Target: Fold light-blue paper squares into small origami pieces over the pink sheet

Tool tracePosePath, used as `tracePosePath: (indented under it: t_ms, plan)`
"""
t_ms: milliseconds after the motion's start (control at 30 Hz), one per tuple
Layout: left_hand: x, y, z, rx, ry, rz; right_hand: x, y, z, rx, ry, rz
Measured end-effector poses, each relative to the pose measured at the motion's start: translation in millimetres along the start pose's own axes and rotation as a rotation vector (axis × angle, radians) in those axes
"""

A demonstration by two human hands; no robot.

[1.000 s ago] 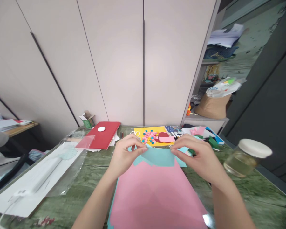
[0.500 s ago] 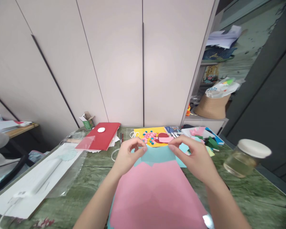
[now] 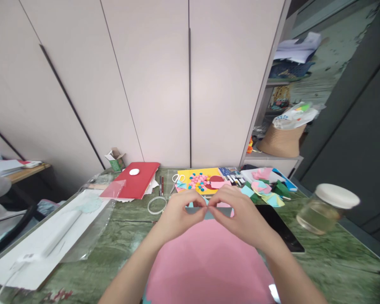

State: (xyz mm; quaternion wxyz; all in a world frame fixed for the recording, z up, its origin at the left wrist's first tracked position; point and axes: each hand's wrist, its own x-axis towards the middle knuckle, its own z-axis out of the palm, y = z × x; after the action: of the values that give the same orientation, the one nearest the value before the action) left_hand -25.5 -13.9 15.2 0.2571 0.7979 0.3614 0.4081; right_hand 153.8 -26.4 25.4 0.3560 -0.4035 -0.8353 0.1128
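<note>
A large sheet of pink paper [image 3: 209, 261] lies in front of me, with a light blue edge of paper [image 3: 213, 214] showing at its far end. My left hand [image 3: 180, 211] pinches that blue edge between thumb and forefinger. Right beside it my right hand [image 3: 240, 213] pinches the same edge, the fingertips of both hands almost touching at the middle. The blue edge looks bent up or folded; my fingers partly hide it.
A black tablet [image 3: 280, 228] and a lidded jar [image 3: 327, 209] stand to the right. Paper scraps [image 3: 262, 188], a yellow sheet [image 3: 183, 173] bearing small pompoms, scissors [image 3: 178, 178] and a tape roll [image 3: 157, 205] lie beyond my hands. A red folder [image 3: 142, 179] is at left.
My hands have moved inward from the two ends of the blue edge to its middle. The paper's far edge has come lower and nearer, uncovering the tablet and tape roll.
</note>
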Motion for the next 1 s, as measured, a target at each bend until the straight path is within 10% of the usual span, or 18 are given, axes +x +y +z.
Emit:
tracePosePath:
  t_ms: [400, 1000]
  plan:
    - [-0.8, -4.3, -9.1, -0.128, -0.025, -0.116, -3.1, 10.8, -21.8, 0.109, -0.013, 0.152]
    - [10.7, -31.4, -3.9, -0.895, 0.065, -0.414, -4.3, 14.0, -18.6, 0.652, -0.070, 0.120]
